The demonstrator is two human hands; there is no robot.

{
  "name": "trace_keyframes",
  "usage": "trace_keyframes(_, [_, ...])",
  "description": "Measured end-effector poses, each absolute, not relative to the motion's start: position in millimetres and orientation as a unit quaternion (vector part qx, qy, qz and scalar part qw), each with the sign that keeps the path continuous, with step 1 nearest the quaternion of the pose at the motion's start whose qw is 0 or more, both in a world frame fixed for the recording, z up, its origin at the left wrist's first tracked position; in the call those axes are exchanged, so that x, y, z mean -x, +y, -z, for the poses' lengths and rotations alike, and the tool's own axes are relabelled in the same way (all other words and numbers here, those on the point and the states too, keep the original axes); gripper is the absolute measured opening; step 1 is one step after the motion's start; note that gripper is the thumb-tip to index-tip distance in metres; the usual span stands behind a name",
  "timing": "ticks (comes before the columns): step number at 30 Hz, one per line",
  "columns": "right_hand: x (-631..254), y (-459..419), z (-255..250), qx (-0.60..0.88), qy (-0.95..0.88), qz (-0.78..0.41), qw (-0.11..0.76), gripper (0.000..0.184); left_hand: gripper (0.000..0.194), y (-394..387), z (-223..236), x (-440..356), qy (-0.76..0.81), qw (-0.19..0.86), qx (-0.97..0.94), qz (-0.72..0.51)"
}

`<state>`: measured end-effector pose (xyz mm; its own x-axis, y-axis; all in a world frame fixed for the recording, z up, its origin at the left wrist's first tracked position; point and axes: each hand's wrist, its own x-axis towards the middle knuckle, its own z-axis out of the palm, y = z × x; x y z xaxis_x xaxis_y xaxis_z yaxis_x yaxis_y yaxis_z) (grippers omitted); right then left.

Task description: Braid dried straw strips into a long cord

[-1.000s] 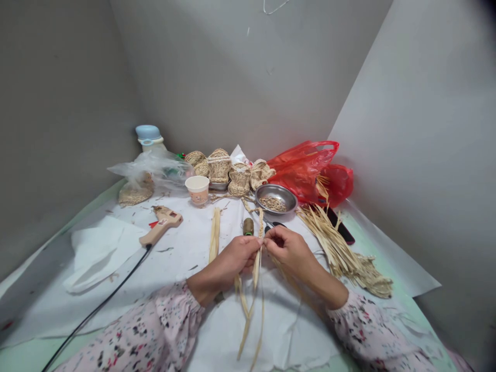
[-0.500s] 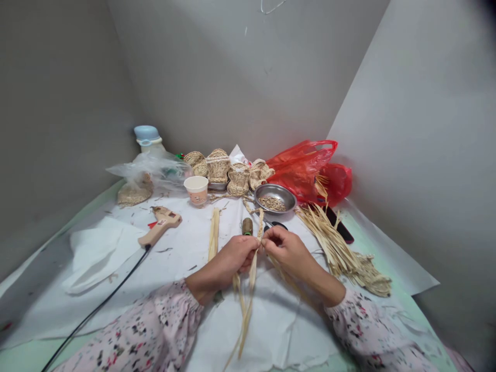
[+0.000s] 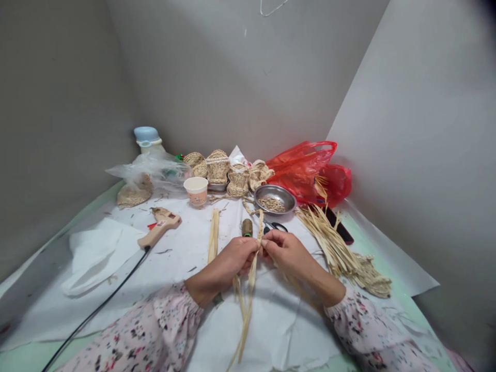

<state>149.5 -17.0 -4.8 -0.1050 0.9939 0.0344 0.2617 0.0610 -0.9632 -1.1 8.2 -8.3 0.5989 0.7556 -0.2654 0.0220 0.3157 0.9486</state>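
Between left hand (image 3: 228, 261) and right hand (image 3: 289, 253), a straw braid (image 3: 251, 294) hangs.

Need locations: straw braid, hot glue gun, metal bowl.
straw braid (image 3: 250, 292), head view, hanging length below the hands
hot glue gun (image 3: 158, 230), head view, tan body
metal bowl (image 3: 276, 186), head view, far rim

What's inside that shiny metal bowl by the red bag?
The metal bowl holds a small heap of dry straw pieces. They cover the middle of the bowl, so its bottom there can't be seen.
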Motion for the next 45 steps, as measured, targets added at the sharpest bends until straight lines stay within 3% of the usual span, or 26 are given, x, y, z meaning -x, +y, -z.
trace_keyframes(3, [-148.7, -17.5, 3.2, 0.531, -0.583, -0.462, 0.405, 0.012, 0.021, 7.3, 9.0, 0.7, 0.364, 0.708, -0.551, -0.251])
trace_keyframes(9, [-151.2, -16.1, 4.9, 0.557, -0.619, -0.387, 0.396, 0.011, 0.024, 10.9, 18.1, 1.0, 0.390, 0.667, -0.577, -0.265])
trace_keyframes(15, [-153.5, -16.9, 4.5, 0.515, -0.607, -0.468, 0.384, 0.015, 0.021, 15.8, 24.5, 3.2, 0.387, 0.659, -0.592, -0.257])
trace_keyframes(24, [-154.7, -14.7, 4.9, 0.555, -0.662, -0.351, 0.361, 0.018, 0.024, 12.7, 26.1, 1.9, 0.409, 0.618, -0.619, -0.258])
trace_keyframes(31, [-151.5, -16.8, 7.8, 0.581, -0.687, -0.266, 0.346, 0.015, 0.023, 11.6, 16.7, 1.0, 0.435, 0.490, -0.708, -0.264])
trace_keyframes(37, [-154.1, -15.4, 10.0, 0.555, -0.681, -0.325, 0.349, 0.016, 0.022, 12.3, 12.5, 2.9, 0.440, 0.476, -0.720, -0.248])
trace_keyframes(45, [-152.2, -17.3, 7.8, 0.575, -0.693, -0.263, 0.346, 0.016, 0.029, 8.5, 5.3, 2.6, 0.433, 0.447, -0.740, -0.253])
